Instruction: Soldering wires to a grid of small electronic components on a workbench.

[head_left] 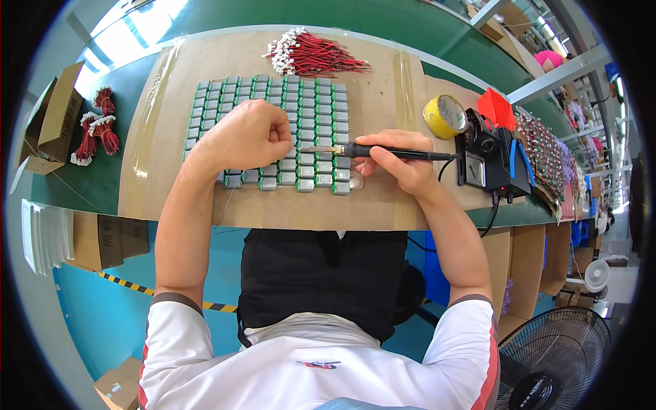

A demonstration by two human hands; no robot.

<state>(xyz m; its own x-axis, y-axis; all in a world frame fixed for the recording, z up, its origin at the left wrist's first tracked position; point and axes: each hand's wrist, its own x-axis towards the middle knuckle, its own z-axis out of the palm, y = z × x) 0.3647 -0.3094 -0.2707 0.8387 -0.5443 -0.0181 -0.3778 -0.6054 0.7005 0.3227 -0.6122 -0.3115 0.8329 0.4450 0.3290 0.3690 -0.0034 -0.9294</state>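
Observation:
In my right hand (404,158) is a soldering iron (383,152), gripped like a pen with its metal tip pointing left. The tip lies over rows of small grey blocks with green edges (306,116), set close together on the table. My left hand (249,137) is closed in a pinch above the same blocks, just left of the iron's tip. What its fingers hold is too small or hidden to make out. A thin strand hangs below my left forearm near the table edge. Some blocks are hidden under my left hand.
Beyond the blocks lies a pile of red wires with white connectors (314,53). Bundled wires (99,130) and an open cardboard box (58,119) are at left. To the right stand a yellow tape roll (434,126) and a soldering station (514,171); the iron's cord trails nearby.

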